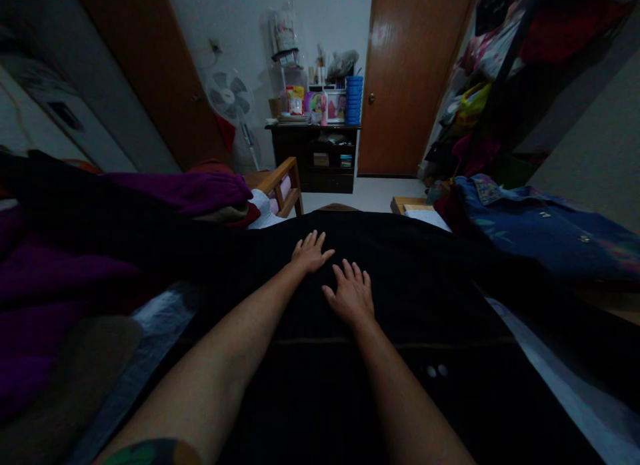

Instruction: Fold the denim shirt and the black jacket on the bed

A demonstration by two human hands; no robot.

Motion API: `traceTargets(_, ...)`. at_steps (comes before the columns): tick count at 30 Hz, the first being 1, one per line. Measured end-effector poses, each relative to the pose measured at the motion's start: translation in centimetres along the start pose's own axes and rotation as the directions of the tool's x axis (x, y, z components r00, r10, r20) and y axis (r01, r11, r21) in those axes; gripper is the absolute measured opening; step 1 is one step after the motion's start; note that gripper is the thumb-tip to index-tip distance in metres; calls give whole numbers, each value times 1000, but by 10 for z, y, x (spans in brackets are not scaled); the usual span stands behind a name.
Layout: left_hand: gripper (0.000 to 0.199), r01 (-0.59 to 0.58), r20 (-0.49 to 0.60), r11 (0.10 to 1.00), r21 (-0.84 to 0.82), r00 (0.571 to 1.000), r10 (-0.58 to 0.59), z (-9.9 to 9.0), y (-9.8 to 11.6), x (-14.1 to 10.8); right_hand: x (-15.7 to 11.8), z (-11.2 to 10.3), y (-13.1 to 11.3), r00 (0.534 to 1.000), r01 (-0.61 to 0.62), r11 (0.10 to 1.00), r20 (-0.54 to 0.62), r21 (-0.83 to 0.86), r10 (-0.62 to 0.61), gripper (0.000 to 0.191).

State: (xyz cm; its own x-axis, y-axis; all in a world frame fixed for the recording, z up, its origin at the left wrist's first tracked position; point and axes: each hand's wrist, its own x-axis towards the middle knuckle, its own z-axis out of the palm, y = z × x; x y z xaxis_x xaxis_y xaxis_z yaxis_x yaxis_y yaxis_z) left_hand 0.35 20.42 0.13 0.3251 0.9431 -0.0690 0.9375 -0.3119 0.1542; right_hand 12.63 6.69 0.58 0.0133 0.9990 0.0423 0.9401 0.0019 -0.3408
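A large black garment (400,291) is spread out in front of me, its sleeves stretching to both sides. Two round buttons show on it at the lower right, below a thin seam line. My left hand (311,251) lies on the upper middle of the garment, palm down with its fingers apart. Slightly nearer and to the right, my right hand (351,293) rests on the same cloth, fingers spread. Neither hand holds anything.
Purple cloth (185,191) lies at the left, and a blue denim garment (550,231) at the right. Beyond are a wooden chair (285,178), a fan (230,95), a dark cabinet (313,151) and a wooden door (405,85). Bags hang at the right.
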Motion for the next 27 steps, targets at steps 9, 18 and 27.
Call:
traceTargets(9, 74, 261, 79, 944, 200, 956, -281, -28, -25, -99, -1, -3, -1, 999, -19, 1000, 34, -13, 19, 64)
traceTargets(18, 78, 290, -19, 955, 66, 957, -290, -5, -60, -151, -1, -3, 0, 999, -7, 1000, 33, -14, 8, 65)
traceTargets(27, 29, 282, -368, 944, -172, 870, -327, -35, -60, -174, 0, 0, 0, 1000, -9, 1000, 22, -16, 10, 64)
